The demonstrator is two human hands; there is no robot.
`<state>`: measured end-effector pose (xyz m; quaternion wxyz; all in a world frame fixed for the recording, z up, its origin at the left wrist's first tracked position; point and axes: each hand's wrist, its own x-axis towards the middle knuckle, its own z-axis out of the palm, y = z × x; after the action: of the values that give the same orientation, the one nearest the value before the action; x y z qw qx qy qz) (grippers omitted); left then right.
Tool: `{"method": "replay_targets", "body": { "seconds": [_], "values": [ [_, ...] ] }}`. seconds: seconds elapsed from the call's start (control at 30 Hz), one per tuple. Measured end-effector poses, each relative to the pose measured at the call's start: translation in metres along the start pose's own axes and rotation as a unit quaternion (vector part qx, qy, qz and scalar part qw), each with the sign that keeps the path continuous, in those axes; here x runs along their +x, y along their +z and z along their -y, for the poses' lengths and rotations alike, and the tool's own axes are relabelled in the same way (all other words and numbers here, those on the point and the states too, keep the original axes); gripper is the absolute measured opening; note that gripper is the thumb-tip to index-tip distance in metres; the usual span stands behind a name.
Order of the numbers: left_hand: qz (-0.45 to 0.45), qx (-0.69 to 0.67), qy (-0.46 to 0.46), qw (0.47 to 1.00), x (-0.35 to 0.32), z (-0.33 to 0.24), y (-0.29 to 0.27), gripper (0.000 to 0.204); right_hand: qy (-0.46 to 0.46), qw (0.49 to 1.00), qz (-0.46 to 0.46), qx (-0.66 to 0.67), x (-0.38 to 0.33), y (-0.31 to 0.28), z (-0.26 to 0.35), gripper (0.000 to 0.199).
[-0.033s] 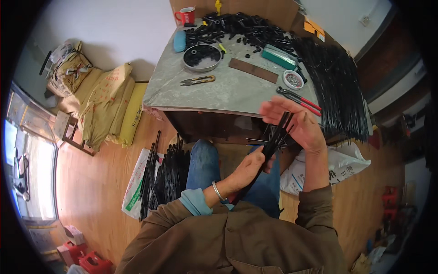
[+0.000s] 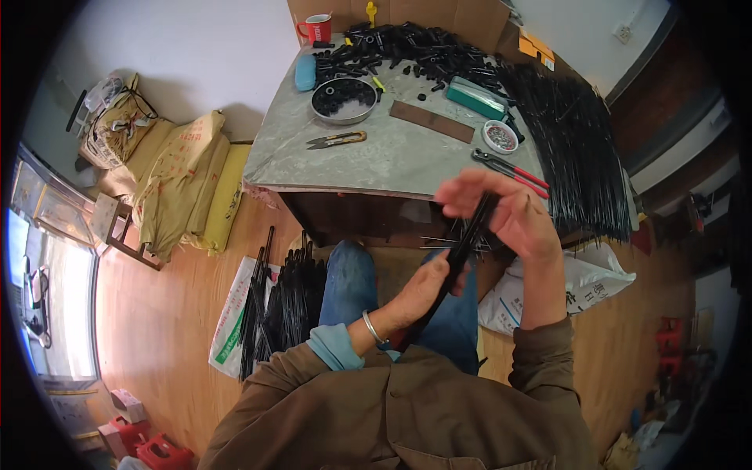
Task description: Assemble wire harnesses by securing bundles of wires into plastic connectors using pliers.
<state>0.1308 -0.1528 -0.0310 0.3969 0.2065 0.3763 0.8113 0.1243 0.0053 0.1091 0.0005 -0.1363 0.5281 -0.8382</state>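
Note:
My left hand (image 2: 424, 288) is closed around a bundle of long, thin black rods (image 2: 464, 244), held slanted over my lap. The upper ends of the rods lean toward the table and the lower ends run down against my jacket. Beside those upper ends is my right hand (image 2: 526, 223), its palm turned to the bundle and its fingers stretched and slightly curved. Whether the palm touches the rod ends I cannot tell. Left of my knees, a stack of similar black rods (image 2: 294, 301) rests on a white sack (image 2: 227, 338).
On the grey table (image 2: 274, 168) are thread snips (image 2: 337, 140), a round metal pan (image 2: 345, 100) with black parts, a brown flat bar (image 2: 431, 121), red-handled pliers (image 2: 513, 171), a small white bowl (image 2: 500, 137) and a green box (image 2: 476, 99). Black rods (image 2: 576, 149) cover its right side.
The upper rod ends, fanned apart a moment before, now lie closer together in my left hand. My right hand stays beside them, nearly in place. The whole view has shifted slightly.

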Motion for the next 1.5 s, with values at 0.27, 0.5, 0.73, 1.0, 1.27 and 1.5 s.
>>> {"method": "replay_targets", "body": {
  "seconds": [0.27, 0.5, 0.73, 1.0, 1.27, 1.5],
  "values": [
    [-0.126, 0.018, -0.115, 0.985, -0.017, -0.019, 0.018, 0.031, -0.016, 0.992, 0.113, -0.060, -0.067, 0.023, 0.008, 0.048],
    [-0.135, 0.030, -0.104, 0.985, -0.023, -0.023, 0.023, 0.041, 0.120, 0.836, -0.046, -0.534, -0.046, -0.018, -0.037, 0.015],
    [-0.123, 0.019, -0.096, 0.987, -0.019, -0.023, 0.021, 0.042, 0.190, 0.856, -0.048, -0.478, -0.043, -0.036, -0.036, 0.014],
    [-0.145, -0.002, -0.085, 0.986, -0.016, -0.017, 0.015, 0.035, 0.218, 0.885, -0.031, -0.411, -0.043, -0.053, -0.031, 0.011],
    [-0.148, 0.080, -0.079, 0.983, -0.016, -0.017, 0.011, 0.024, 0.248, 0.932, -0.064, -0.256, -0.053, -0.065, -0.034, 0.017],
    [-0.114, 0.319, 0.015, 0.941, -0.003, -0.027, 0.001, 0.015, 0.322, 0.916, 0.143, -0.191, -0.087, -0.064, -0.101, 0.042]
  ]
}}
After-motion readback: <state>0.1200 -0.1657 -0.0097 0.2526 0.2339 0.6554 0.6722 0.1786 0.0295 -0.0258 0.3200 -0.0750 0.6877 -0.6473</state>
